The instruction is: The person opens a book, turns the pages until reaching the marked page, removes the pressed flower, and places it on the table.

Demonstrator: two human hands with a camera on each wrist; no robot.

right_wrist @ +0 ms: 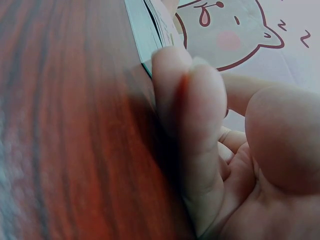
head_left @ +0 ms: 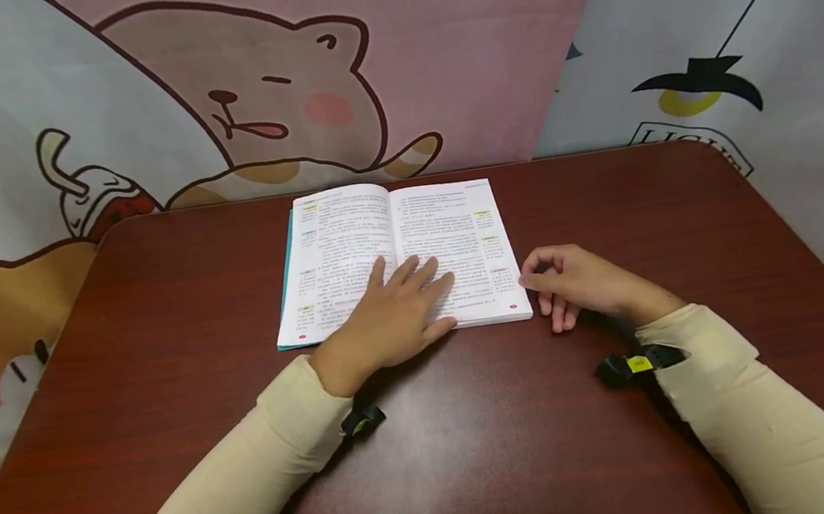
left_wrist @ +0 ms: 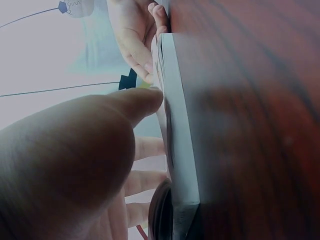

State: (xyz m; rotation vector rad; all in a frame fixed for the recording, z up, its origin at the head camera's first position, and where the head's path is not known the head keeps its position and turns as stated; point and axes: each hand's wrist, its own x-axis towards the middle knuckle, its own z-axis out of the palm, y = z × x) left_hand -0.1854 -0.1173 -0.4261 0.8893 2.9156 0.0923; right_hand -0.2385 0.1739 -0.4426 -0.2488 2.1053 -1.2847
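On the counter point(head_left: 442, 471), the open book point(head_left: 339, 248) is being touched by the spread, empty left hand point(head_left: 388, 318), while the curled right hand point(head_left: 572, 278) is being held at its right edge, any grip being unclear, and light pressure is presumably being needed against creasing.

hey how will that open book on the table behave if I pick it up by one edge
The open book would likely sag around its fold, where the left page visibly bows. It probably won't roll or tip, lying flat and wide on the table.
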